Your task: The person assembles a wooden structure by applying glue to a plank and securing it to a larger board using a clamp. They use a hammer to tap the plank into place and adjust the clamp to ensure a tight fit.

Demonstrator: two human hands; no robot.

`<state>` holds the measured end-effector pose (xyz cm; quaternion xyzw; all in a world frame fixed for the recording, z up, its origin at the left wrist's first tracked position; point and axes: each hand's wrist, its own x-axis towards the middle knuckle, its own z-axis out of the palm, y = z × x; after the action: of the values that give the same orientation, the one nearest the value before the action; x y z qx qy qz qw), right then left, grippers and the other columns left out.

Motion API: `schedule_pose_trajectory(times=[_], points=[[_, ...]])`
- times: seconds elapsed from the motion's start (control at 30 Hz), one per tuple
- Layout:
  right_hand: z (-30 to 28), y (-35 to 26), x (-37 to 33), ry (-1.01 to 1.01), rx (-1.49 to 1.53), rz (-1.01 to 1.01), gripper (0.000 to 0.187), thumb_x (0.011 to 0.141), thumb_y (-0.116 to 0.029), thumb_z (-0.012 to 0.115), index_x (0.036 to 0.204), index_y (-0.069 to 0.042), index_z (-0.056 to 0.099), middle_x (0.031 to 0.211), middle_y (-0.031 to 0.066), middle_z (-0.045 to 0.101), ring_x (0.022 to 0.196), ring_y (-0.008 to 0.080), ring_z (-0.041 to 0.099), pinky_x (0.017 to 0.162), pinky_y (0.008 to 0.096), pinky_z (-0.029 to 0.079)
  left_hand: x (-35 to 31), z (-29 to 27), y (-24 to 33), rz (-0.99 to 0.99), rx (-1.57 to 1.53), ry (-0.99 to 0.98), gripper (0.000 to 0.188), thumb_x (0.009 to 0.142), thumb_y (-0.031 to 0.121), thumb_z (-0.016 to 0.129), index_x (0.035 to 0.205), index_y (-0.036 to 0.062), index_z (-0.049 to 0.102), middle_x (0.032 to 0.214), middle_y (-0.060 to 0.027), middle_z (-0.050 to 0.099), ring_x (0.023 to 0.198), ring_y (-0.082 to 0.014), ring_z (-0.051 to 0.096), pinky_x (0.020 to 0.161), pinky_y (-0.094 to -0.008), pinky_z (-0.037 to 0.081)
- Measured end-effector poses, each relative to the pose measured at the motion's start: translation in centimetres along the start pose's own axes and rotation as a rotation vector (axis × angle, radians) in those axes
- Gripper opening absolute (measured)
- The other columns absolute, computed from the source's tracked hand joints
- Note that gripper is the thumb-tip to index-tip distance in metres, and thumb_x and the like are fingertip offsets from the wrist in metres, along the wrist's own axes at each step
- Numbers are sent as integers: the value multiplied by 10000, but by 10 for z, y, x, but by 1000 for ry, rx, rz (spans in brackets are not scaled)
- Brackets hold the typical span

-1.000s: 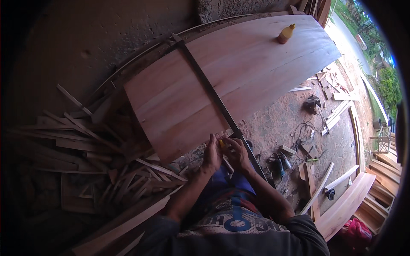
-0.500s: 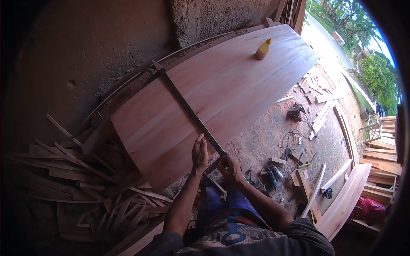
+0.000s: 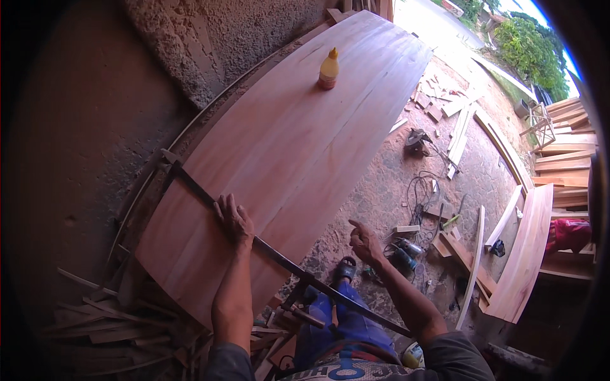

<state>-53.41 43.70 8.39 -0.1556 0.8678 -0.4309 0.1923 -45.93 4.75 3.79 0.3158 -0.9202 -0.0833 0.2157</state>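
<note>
A long dark bar clamp (image 3: 273, 254) lies across a broad panel of joined wooden boards (image 3: 305, 127). Its fixed jaw (image 3: 170, 160) sits at the panel's far left edge. Nearer me, the sliding jaw with its screw handle (image 3: 305, 315) is beside the near edge, above my legs, and the bar's end runs on toward my right forearm. My left hand (image 3: 235, 222) rests on the bar, fingers stretched and spread. Away from the clamp, my right hand (image 3: 366, 243) hangs over the floor, index finger extended, the others partly bent, with nothing visible in it.
A yellow-capped glue bottle (image 3: 328, 70) stands on the panel. Scrap wood (image 3: 114, 330) is heaped at the lower left. Power tools (image 3: 406, 254), cables and offcuts lie on the floor at right, near a smaller wooden panel (image 3: 521, 254). A rough wall (image 3: 184, 51) borders the far left side.
The clamp now lies closer to the panel's near-left end. My left hand has come onto the bar. My right hand has let go of the clamp and moved right. The view has shifted too.
</note>
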Motion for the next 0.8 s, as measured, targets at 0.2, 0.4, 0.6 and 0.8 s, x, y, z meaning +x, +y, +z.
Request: schedule_pose_trajectory(times=[0.2, 0.4, 0.6, 0.8], points=[[-71, -6, 202, 113, -420, 18, 542, 953, -157, 443, 1491, -103, 412, 1137, 286, 657, 1053, 429, 648, 893, 500, 509, 5, -8, 11, 56, 71, -36, 441, 999, 208, 467, 1413, 56, 488, 1489, -205, 450, 1448, -399, 309, 1227, -514, 209], [-106, -24, 312, 30, -570, -27, 732, 885, -81, 409, 1586, -240, 271, 1040, 296, 673, 973, 424, 675, 848, 490, 517, 7, -16, 13, 40, 51, -61, 438, 995, 212, 474, 1400, 49, 500, 1495, -217, 437, 1431, -449, 313, 1185, -550, 262], [-109, -5, 339, -61, -572, -1, 718, 906, -101, 383, 1591, -264, 248, 1039, 310, 666, 968, 437, 673, 858, 498, 513, 9, -12, 13, 98, 42, -36, 444, 991, 217, 466, 1397, 39, 496, 1479, -229, 447, 1412, -450, 348, 1192, -550, 266], [-107, 6, 336, -20, -521, -32, 664, 909, -85, 365, 1560, -217, 341, 1109, 316, 649, 1017, 435, 661, 890, 490, 509, 11, -15, 16, 96, 29, -63, 441, 990, 206, 458, 1394, 33, 491, 1480, -226, 444, 1415, -446, 345, 1197, -547, 266]])
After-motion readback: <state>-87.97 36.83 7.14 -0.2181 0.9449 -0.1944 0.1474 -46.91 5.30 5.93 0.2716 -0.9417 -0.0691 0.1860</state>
